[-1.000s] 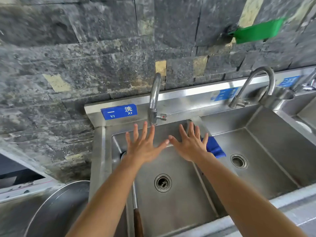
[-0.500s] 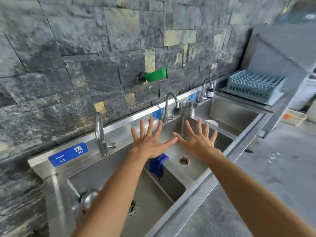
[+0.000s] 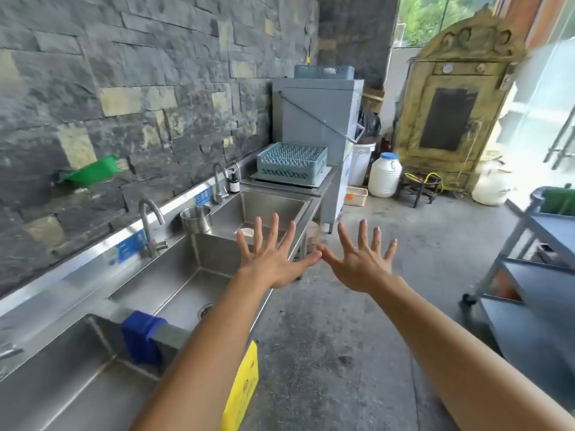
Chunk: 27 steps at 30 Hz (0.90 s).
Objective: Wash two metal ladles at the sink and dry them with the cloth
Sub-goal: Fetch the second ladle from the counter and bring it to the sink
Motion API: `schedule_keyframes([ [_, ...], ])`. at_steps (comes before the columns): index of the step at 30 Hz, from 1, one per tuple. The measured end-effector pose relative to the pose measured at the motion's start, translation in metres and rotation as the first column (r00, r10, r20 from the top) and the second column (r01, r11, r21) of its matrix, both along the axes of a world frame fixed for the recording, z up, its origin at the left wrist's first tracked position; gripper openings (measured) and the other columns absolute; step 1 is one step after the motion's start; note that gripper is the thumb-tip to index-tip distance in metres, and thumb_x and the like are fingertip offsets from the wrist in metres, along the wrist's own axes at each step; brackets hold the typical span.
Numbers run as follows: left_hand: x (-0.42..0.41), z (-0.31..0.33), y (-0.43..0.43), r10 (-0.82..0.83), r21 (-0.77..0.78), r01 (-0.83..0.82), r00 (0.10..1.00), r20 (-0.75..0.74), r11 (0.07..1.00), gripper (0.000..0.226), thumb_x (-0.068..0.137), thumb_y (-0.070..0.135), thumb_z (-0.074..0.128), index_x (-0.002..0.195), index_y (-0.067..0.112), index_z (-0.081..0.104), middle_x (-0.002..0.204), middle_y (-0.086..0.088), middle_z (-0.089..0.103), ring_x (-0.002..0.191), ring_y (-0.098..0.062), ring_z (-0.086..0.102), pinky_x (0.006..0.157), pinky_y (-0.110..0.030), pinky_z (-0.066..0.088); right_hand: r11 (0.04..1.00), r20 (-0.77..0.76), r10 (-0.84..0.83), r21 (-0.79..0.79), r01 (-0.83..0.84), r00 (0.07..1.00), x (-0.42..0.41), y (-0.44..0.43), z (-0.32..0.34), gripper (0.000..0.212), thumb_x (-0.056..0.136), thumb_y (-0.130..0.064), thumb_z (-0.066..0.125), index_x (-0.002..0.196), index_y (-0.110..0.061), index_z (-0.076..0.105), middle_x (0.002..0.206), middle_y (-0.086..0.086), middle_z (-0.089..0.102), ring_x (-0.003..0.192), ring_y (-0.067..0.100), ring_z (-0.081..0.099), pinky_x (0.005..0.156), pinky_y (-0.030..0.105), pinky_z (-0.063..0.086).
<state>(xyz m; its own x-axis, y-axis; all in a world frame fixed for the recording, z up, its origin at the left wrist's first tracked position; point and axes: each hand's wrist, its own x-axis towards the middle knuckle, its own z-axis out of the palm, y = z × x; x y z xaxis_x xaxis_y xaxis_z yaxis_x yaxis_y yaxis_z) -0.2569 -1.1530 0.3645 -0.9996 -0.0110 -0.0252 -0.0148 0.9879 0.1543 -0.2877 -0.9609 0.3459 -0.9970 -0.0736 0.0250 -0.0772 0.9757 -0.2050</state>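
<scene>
Two spread hands, one cloth.

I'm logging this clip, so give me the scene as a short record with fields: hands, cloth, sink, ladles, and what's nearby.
left hand: open, fingers spread, held in the air, holding nothing
right hand: open, fingers spread, thumb tip close to the left thumb
cloth: blue cloth draped over the divider between two basins
sink: steel sink with several basins along the stone wall
ladles: none visible in this view
nearby: metal cup on the sink ledge; dish rack past the far basin
</scene>
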Motion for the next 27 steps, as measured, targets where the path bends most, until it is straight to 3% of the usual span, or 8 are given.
schedule_keyframes([
  [13, 0.016, -0.006, 0.360, -0.373, 0.016, 0.373, 0.928, 0.022, 0.928, 0.103, 0.059, 0.101, -0.002, 0.146, 0.050, -0.022, 0.153, 0.009, -0.040, 0.136, -0.027, -0.045, 0.103, -0.066, -0.028, 0.904, 0.027, -0.424, 0.067, 0.421, 0.905, 0.102, 0.361, -0.005, 0.096, 0.076, -0.095, 0.000, 0.158, -0.047, -0.014, 0.169, 0.007, -0.024, 0.154, 0.037, -0.024, 0.117, 0.067, -0.019],
  [19, 0.043, -0.008, 0.499, -0.545, -0.003, 0.545, 0.838, 0.035, 0.838, 0.101, 0.061, 0.099, -0.002, 0.146, 0.049, -0.023, 0.153, 0.009, -0.040, 0.137, -0.029, -0.044, 0.104, -0.066, -0.027, 0.837, 0.057, -0.547, 0.060, 0.544, 0.835, 0.163, 0.477, -0.015, 0.092, 0.079, -0.093, 0.000, 0.157, -0.048, -0.017, 0.168, 0.005, -0.027, 0.153, 0.037, -0.026, 0.117, 0.067, -0.018],
  [27, 0.071, -0.032, 0.641, -0.734, -0.025, 0.737, 0.675, 0.074, 0.675, 0.096, 0.064, 0.097, -0.004, 0.146, 0.050, -0.022, 0.154, 0.006, -0.039, 0.139, -0.029, -0.040, 0.104, -0.066, -0.029, 0.671, 0.033, -0.741, 0.058, 0.739, 0.671, 0.230, 0.594, -0.037, 0.094, 0.077, -0.095, -0.002, 0.158, -0.047, -0.015, 0.169, 0.005, -0.023, 0.155, 0.037, -0.022, 0.118, 0.067, -0.018],
])
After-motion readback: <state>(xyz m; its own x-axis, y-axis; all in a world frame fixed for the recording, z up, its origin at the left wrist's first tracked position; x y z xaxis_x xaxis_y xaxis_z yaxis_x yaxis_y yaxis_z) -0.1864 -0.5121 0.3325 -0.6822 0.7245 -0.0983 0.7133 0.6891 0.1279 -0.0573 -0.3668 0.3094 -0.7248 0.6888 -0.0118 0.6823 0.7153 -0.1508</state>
